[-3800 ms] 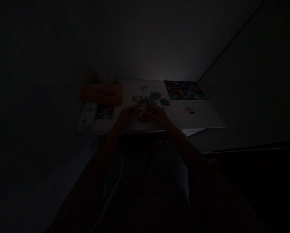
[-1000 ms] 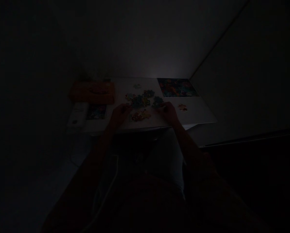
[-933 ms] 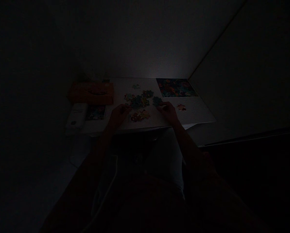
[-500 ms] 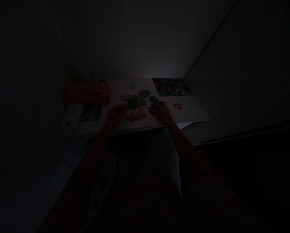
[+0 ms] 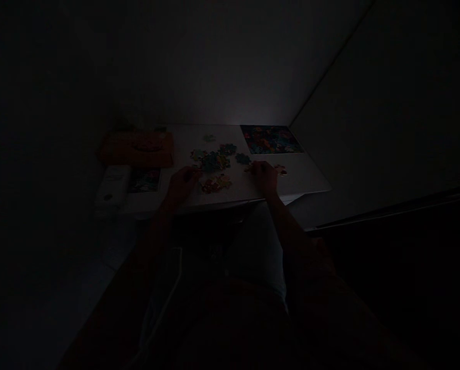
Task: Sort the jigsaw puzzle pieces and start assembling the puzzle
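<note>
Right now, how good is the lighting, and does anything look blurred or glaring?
Head view: very dark throughout, with a faint glow on the wall behind the table and no glare; head view again: puzzle pieces show muted colours but soft edges; same head view: left hand and right hand are dim, their fingers hard to separate.

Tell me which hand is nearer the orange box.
Left. The left hand is just front-right of the orange box; the right hand is farther right, past most puzzle pieces.
</note>
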The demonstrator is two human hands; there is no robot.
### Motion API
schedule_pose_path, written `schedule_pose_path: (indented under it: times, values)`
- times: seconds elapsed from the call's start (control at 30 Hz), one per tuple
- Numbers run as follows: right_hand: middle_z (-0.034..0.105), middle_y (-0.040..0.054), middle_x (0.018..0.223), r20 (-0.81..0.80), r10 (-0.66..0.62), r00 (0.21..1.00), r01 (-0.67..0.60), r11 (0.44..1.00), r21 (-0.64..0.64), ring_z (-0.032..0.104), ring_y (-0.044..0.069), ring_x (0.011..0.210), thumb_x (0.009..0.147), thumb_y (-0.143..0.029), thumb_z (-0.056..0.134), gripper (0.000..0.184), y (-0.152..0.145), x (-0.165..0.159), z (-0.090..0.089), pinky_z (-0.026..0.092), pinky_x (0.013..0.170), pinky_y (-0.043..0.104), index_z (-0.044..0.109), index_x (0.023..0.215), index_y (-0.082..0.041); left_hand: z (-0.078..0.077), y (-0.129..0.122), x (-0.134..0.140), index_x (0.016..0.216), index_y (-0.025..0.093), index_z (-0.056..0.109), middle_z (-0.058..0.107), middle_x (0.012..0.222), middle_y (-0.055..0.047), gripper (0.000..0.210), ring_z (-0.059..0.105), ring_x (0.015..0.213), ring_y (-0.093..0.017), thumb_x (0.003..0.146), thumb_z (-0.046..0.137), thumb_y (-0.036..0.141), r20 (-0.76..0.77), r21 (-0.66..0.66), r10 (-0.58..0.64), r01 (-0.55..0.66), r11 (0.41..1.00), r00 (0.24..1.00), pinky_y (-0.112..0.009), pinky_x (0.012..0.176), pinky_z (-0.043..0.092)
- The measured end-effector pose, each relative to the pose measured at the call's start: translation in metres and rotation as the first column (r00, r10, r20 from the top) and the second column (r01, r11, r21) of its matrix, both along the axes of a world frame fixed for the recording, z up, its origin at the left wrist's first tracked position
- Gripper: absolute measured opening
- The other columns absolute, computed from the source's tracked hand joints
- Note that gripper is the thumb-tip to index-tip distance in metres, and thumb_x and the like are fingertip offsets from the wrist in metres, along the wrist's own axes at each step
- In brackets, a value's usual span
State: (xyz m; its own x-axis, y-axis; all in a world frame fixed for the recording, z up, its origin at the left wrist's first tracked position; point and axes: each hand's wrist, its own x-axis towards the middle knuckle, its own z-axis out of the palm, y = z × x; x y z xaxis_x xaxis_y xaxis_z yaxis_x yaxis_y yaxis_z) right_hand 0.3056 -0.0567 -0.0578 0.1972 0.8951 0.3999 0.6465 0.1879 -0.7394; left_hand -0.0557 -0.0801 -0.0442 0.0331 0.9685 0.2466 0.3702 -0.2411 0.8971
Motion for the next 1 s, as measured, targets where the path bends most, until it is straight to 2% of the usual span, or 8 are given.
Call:
schedule_pose_path:
  times: [0.13,0.27,0.4,0.6,0.67,0.87,1.0]
  values:
    - [0.082,0.0113,0.091,-0.126,-0.034,0.991,0.036,0.999,0.010,0.079,0.027,0.086,0.108,-0.090,0.037,0.068,0.007,0.010,-0.004,0.065,0.081,0.042,0.066,0.100,-0.029,-0.003,0.002,-0.001,0.113,0.021,0.083,0.084,0.109,-0.011,0.056,0.076,0.098,-0.028,0.093,0.071,0.072,0.004,-0.005,0.002,-0.002,1.000,1.000,-0.043,0.092,0.058]
    - [0.077,0.0086,0.086,-0.194,-0.027,0.981,0.028,1.000,0.001,0.076,0.027,0.082,0.100,-0.097,0.045,0.069,0.012,0.013,-0.010,0.064,0.076,0.042,0.063,0.103,-0.030,-0.004,0.002,-0.001,0.112,0.021,0.083,0.085,0.112,-0.010,0.053,0.076,0.102,-0.028,0.094,0.072,0.070,0.000,0.002,0.003,-0.003,1.000,1.000,-0.043,0.093,0.058]
    - [0.081,0.0114,0.098,-0.233,0.001,0.972,-0.003,1.000,-0.008,0.081,0.028,0.093,0.098,-0.097,0.048,0.071,0.013,0.012,-0.013,0.067,0.081,0.043,0.064,0.113,-0.030,-0.002,0.002,0.000,0.110,0.021,0.083,0.086,0.114,-0.012,0.054,0.078,0.104,-0.029,0.093,0.073,0.071,0.005,0.004,0.011,-0.011,1.000,1.000,-0.043,0.093,0.059]
    - [0.085,0.0151,0.126,-0.316,0.044,0.948,-0.047,0.999,-0.001,0.085,0.032,0.111,0.097,-0.088,0.059,0.078,0.008,0.012,-0.012,0.068,0.087,0.047,0.058,0.151,-0.032,-0.003,0.003,-0.003,0.113,0.022,0.082,0.086,0.118,-0.012,0.054,0.078,0.105,-0.030,0.095,0.071,0.072,-0.032,-0.012,0.001,-0.002,1.000,0.999,-0.045,0.095,0.058]
    - [0.086,0.0140,0.124,-0.332,0.061,0.941,-0.066,0.998,-0.003,0.085,0.033,0.114,0.095,-0.086,0.064,0.075,0.006,0.012,-0.010,0.068,0.090,0.048,0.058,0.148,-0.033,-0.004,0.003,-0.004,0.114,0.022,0.082,0.086,0.118,-0.012,0.055,0.078,0.107,-0.030,0.096,0.071,0.073,-0.036,-0.009,-0.002,0.001,1.000,0.999,-0.046,0.097,0.058]
    - [0.084,0.0076,0.103,-0.328,0.064,0.943,-0.071,0.997,-0.008,0.084,0.029,0.103,0.092,-0.093,0.067,0.066,0.008,0.010,-0.009,0.066,0.089,0.044,0.057,0.117,-0.033,-0.004,0.003,-0.002,0.112,0.022,0.081,0.086,0.118,-0.012,0.054,0.079,0.107,-0.030,0.095,0.070,0.071,-0.024,0.009,0.001,-0.001,1.000,1.000,-0.045,0.097,0.058]
    - [0.083,0.0088,0.107,-0.308,0.073,0.949,-0.072,0.997,0.015,0.083,0.028,0.100,0.095,-0.090,0.068,0.061,0.008,0.011,-0.010,0.068,0.088,0.044,0.058,0.108,-0.032,-0.003,0.002,-0.003,0.111,0.022,0.081,0.085,0.118,-0.012,0.052,0.078,0.108,-0.030,0.095,0.070,0.070,-0.037,-0.002,-0.007,0.007,1.000,0.999,-0.045,0.098,0.058]
